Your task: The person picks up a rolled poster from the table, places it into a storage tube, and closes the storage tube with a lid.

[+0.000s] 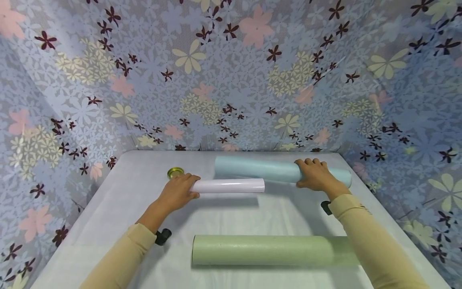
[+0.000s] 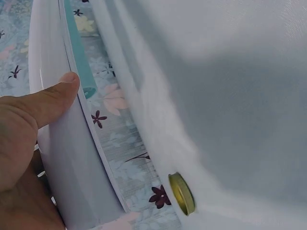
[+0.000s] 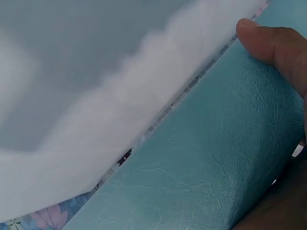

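My left hand grips a glossy white roll near its left end, above the table. In the left wrist view the thumb lies along the white roll and a loose sheet edge shows. Toward the back right, my right hand holds a light blue roll right of its middle. Seen from the right wrist, that blue roll has a creased, leathery surface, with the thumb across it. Nearer the front, a thick pale green roll lies on the table, its right end hidden behind the right forearm.
A small gold ring-shaped lid or tin sits just behind the left hand. The white-covered table ends at a flower-patterned curtain at the back and both sides.
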